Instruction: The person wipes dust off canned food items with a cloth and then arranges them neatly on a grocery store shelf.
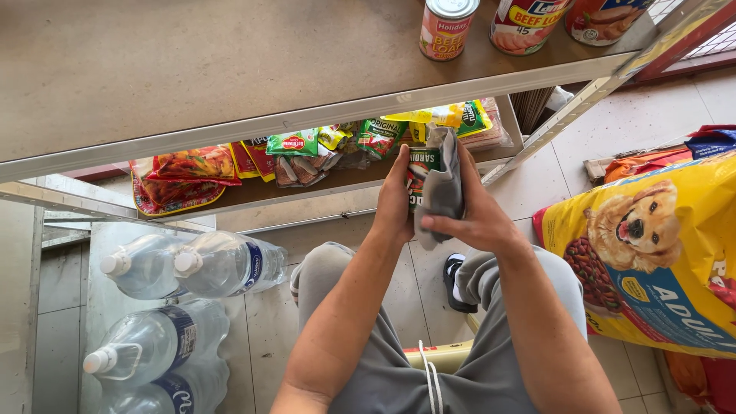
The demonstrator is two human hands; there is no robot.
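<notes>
- At the far left, large clear water bottles (pixel 165 307) with white caps and blue labels lie on their sides on the tiled floor, packed close together beneath the shelving, probably stowed there because they are heavy.
- Above them, a low metal shelf (pixel 322 188) carries flat foil pouches (pixel 195 165) in red and green, lying overlapped in a loose row.
- In the middle, the seated person's left hand (pixel 395 203) holds a small can (pixel 420 172) with a green and red label just in front of that low shelf. The fingers wrap around the can's left side with the thumb pressed to it, a firm closed grip that keeps the can steady. The forearm rises straight from the left knee.
- The right hand (pixel 475 218) pinches a grey cloth (pixel 443 188) between thumb and fingers and presses it against the can's right side, so the cloth covers part of the label. The wrist bends inward and the forearm angles in from the right knee.
- Along the top, a brown upper shelf (pixel 153 69) bears three upright tins (pixel 448 27) near its right end.
- At the far right, a big yellow bag of dog food (pixel 652 253) with a dog pictured on it leans on the floor, near the person's right leg.
</notes>
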